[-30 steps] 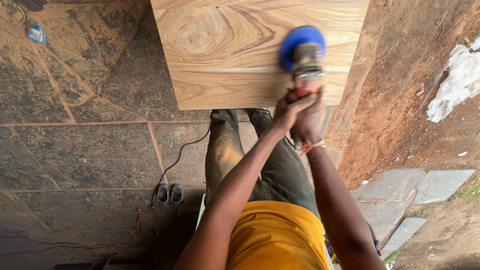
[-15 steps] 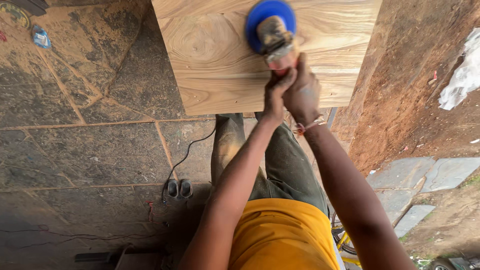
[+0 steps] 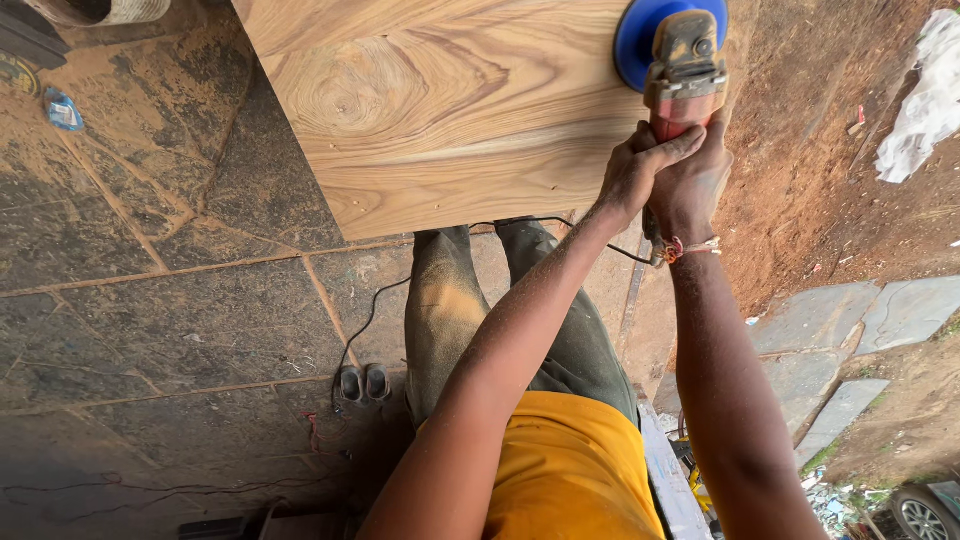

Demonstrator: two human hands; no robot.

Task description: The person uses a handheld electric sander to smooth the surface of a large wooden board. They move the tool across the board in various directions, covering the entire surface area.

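Head view, looking straight down: one wooden panel (image 3: pixel 450 110) with strong swirling grain fills the upper middle of the frame, and one power sander (image 3: pixel 682 70) sits on its right part, near the top edge of the picture. The sander has a single round blue pad that lies against the wood, with a dusty body and a red handle end running down toward the hands. Two hands grip that handle, one beside the other: the left hand (image 3: pixel 640 170) is wrapped tight around it from the left, fingers curled fully over, and the right hand (image 3: pixel 695 185) closes round it from the right, just below the tool body, with a thread band at its wrist. So the sander lies directly above the grip in the frame, touching both palms, while its pad reaches past the fingertips onto the panel. One black power cord (image 3: pixel 370 320) trails from under the panel's lower edge down across the stone floor (image 3: pixel 150 300) toward the lower left. Two dusty trouser legs stand below the panel, and a white cloth (image 3: pixel 925 95) lies on the red earth at upper right.
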